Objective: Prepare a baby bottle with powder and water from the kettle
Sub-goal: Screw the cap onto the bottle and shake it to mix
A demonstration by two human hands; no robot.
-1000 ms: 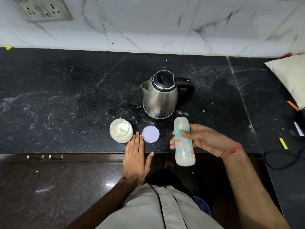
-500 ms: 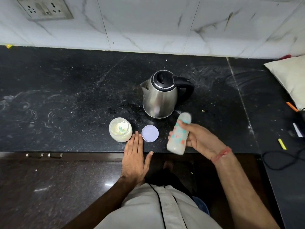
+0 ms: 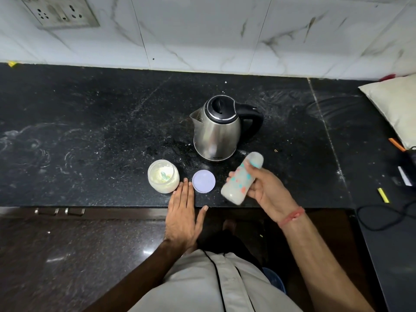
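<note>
My right hand [image 3: 267, 192] grips a capped baby bottle [image 3: 239, 181] with teal and orange spots, full of milky white liquid. The bottle is tilted, cap up and to the right, over the counter's front edge. A steel kettle [image 3: 217, 131] with a black lid and handle stands just behind it. An open jar of pale powder [image 3: 163, 176] sits to the left with a small scoop inside. Its round lilac lid [image 3: 203, 181] lies flat between jar and bottle. My left hand [image 3: 183, 212] rests flat on the counter edge, fingers apart, fingertips between jar and lid.
The black stone counter [image 3: 90, 131] is dusted with white powder. A white cushion [image 3: 396, 109] lies at the far right, with pens, a yellow marker [image 3: 383, 195] and a black cable [image 3: 382, 217] near it. A wall socket [image 3: 60, 12] is at the upper left.
My right hand has swung the bottle from nearly upright, cap up, to a tilt with the cap leaning right. The left hand, jar, lid and kettle have stayed put.
</note>
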